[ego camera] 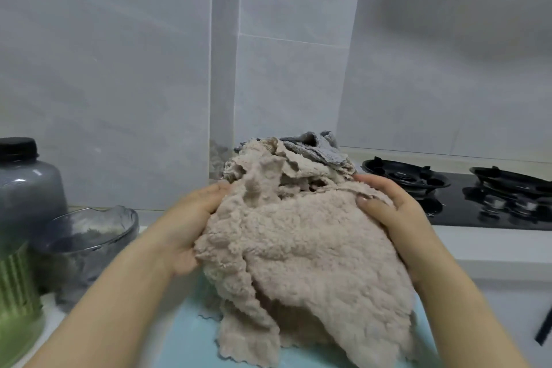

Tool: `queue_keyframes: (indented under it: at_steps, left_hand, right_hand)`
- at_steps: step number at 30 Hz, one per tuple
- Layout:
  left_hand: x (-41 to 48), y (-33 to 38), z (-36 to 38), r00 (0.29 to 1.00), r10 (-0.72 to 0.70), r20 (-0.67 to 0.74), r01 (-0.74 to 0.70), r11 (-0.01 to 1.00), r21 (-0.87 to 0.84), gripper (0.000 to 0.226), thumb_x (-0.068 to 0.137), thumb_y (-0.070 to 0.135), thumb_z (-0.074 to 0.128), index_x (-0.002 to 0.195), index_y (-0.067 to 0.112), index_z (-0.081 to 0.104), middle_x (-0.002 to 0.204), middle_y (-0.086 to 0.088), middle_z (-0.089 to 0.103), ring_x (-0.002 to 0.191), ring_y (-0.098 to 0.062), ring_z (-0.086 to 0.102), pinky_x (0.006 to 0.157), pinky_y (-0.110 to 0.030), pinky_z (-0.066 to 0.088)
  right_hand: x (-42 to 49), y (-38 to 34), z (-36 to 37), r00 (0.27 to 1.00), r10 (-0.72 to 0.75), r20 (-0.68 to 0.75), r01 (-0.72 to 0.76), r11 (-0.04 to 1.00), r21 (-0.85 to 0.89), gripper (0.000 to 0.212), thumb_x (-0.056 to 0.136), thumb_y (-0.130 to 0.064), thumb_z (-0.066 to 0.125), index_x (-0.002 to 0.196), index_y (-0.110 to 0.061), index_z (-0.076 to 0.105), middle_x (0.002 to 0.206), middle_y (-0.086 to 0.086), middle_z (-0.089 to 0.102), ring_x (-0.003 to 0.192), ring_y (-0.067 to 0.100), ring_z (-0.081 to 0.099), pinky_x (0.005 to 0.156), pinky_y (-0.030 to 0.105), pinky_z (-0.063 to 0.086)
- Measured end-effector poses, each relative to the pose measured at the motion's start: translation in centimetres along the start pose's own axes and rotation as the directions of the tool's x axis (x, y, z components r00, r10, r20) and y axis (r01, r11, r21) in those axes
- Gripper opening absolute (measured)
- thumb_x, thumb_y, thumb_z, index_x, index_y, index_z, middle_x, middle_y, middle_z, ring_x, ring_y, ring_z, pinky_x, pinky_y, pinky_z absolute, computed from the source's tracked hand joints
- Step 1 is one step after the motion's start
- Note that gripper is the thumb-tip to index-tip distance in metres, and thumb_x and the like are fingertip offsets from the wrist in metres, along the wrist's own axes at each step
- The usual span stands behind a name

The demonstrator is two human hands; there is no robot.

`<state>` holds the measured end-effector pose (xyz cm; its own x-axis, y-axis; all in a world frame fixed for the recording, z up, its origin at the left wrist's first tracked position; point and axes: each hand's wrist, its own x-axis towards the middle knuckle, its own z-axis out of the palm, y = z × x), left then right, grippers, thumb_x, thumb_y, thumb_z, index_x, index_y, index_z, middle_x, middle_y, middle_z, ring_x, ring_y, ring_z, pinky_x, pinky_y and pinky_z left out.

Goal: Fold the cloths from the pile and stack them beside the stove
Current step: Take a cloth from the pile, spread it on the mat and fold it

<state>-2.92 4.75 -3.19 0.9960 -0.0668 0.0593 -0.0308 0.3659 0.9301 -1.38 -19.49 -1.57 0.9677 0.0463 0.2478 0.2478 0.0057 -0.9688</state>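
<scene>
Left hand point(191, 218) presses, right hand point(394, 209) grips cloth pile point(304, 236)
</scene>
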Motion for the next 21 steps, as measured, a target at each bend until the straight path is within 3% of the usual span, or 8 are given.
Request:
queue_keyframes:
  at_steps: [3,5,9,11,13,17,19,21]
  left_hand:
    - [1.8,-1.9,0.8,0.949,0.080,-0.305,0.006,0.962,0.274,0.012,0.094,0.008,0.049,0.085,0.009,0.057,0.081,-0.013,0.062,0.065,-0.021,0.055,0.060,-0.028,0.043]
    - [2.4,-3.2,0.9,0.868,0.278,-0.410,0.019,0.809,0.588,0.014,0.098,0.019,0.044,0.103,0.014,0.056,0.093,-0.005,0.060,0.074,-0.018,0.052,0.066,-0.029,0.038]
    - [0.7,-4.7,2.2,0.929,0.368,-0.049,-0.099,0.373,0.922,0.056,0.092,0.052,0.039,0.143,0.041,0.019,0.150,0.003,0.021,0.136,-0.020,0.028,0.109,-0.036,0.028]
    - [0.3,-5.3,2.7,0.941,0.329,0.074,-0.113,0.101,0.988,0.060,0.087,0.062,0.039,0.139,0.057,0.009,0.156,0.008,-0.011,0.145,-0.022,0.002,0.117,-0.043,0.014]
    - [0.7,-5.8,2.5,0.958,0.281,0.059,-0.051,-0.038,0.998,0.054,0.087,0.060,0.043,0.136,0.057,0.022,0.157,0.004,-0.007,0.144,-0.026,0.004,0.117,-0.042,0.016]
    - [1.5,-5.5,1.6,0.861,0.507,0.022,-0.108,0.141,0.984,0.022,0.090,0.026,0.051,0.106,0.032,0.065,0.105,0.011,0.061,0.108,-0.015,0.053,0.082,-0.025,0.040]
    - [1.4,-4.8,1.6,0.806,0.589,-0.057,-0.115,0.250,0.961,0.016,0.086,0.015,0.053,0.087,0.028,0.063,0.075,0.016,0.056,0.083,-0.015,0.056,0.062,-0.026,0.035]
    - [1.2,-3.9,1.8,0.764,0.629,-0.144,-0.140,0.379,0.915,0.013,0.083,0.012,0.054,0.087,0.024,0.051,0.078,0.010,0.053,0.078,-0.017,0.050,0.060,-0.028,0.033]
  right_hand:
    - [1.6,1.7,-0.1,0.961,-0.063,-0.271,-0.008,0.967,-0.254,0.031,0.083,-0.013,0.067,0.110,-0.026,0.059,0.112,0.001,0.061,0.086,0.013,0.057,0.067,0.026,0.043]
    - [2.4,3.6,-0.5,0.943,-0.098,-0.319,-0.066,0.882,-0.466,0.057,0.081,-0.014,0.068,0.132,-0.023,0.044,0.128,0.007,0.050,0.106,0.021,0.051,0.084,0.031,0.041]
    - [2.8,5.8,-1.0,0.963,0.002,-0.270,-0.211,0.629,-0.748,0.070,0.084,-0.032,0.061,0.143,-0.030,0.025,0.148,0.005,0.029,0.130,0.031,0.034,0.102,0.045,0.033]
    - [2.8,6.2,-1.2,0.961,0.059,-0.269,-0.257,0.546,-0.797,0.063,0.086,-0.038,0.055,0.142,-0.032,0.027,0.144,0.004,0.037,0.127,0.031,0.038,0.099,0.043,0.033]
    - [2.9,6.7,-1.2,0.962,0.118,-0.247,-0.271,0.522,-0.809,0.056,0.088,-0.036,0.052,0.139,-0.032,0.031,0.135,0.004,0.050,0.121,0.031,0.045,0.093,0.040,0.034]
    - [3.0,6.6,-1.3,0.963,-0.061,-0.262,-0.167,0.627,-0.761,0.026,0.089,-0.022,0.050,0.113,-0.026,0.061,0.102,0.003,0.067,0.099,0.029,0.058,0.081,0.036,0.045]
    - [2.6,5.7,-1.2,0.942,-0.190,-0.275,-0.056,0.721,-0.690,0.019,0.090,-0.016,0.050,0.097,-0.024,0.066,0.088,-0.003,0.066,0.091,0.024,0.058,0.072,0.033,0.044]
    - [2.4,4.9,-0.8,0.928,-0.255,-0.271,0.035,0.785,-0.619,0.020,0.090,-0.012,0.051,0.093,-0.025,0.067,0.085,-0.009,0.064,0.090,0.017,0.055,0.066,0.028,0.039]
